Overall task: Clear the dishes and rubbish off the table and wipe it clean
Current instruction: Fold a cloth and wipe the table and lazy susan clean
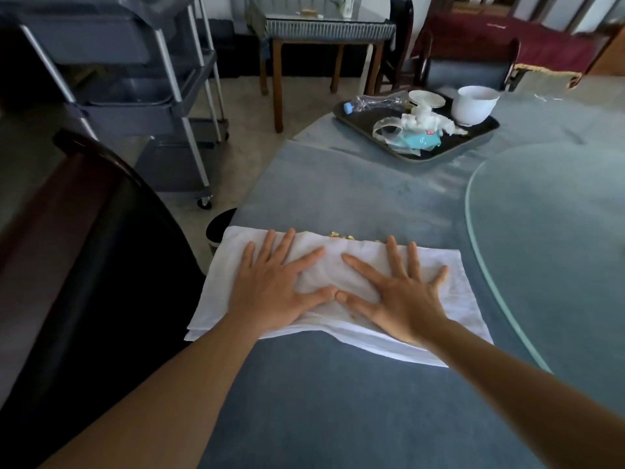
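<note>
Left hand (270, 292): flat on the white cloth (449, 299), fingers spread
Right hand (399, 299): flat beside it, thumbs touching
Cloth: folded on the blue tabletop (338, 401)
Tray (473, 138): far, with bowl (473, 103) and rubbish

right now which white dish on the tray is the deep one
The white bowl at the black tray's far right corner: tall-sided and deep, while the white plates left of it are flat and stacked.
</note>
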Demonstrator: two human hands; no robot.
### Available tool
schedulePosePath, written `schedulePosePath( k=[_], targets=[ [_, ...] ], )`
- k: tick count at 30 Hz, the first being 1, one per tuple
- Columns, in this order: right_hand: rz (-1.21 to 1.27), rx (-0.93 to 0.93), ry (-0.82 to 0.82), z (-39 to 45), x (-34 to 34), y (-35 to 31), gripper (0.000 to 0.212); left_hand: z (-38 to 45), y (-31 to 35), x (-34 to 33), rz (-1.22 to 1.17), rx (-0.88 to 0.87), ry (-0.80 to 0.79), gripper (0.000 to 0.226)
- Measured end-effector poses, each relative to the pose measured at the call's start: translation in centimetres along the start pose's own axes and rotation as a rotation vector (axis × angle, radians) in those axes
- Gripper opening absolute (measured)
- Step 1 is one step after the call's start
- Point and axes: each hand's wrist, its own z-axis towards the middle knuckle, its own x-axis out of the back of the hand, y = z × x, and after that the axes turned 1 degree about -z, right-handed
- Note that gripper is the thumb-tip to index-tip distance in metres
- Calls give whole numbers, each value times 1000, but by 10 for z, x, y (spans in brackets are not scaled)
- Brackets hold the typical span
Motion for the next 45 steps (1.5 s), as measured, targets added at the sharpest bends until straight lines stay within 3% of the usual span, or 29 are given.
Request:
schedulePosePath(
  k=[22,33,45],
  targets=[
    [38,-290,6,194,42,-15,72,251,-63,14,-35,-294,-44,88],
    [-7,-334,12,221,48,-14,72,293,-68,15,-46,-404,13,93],
    [20,-358,-1,226,52,-14,72,316,-66,17,-23,-450,-1,81]
  ],
)
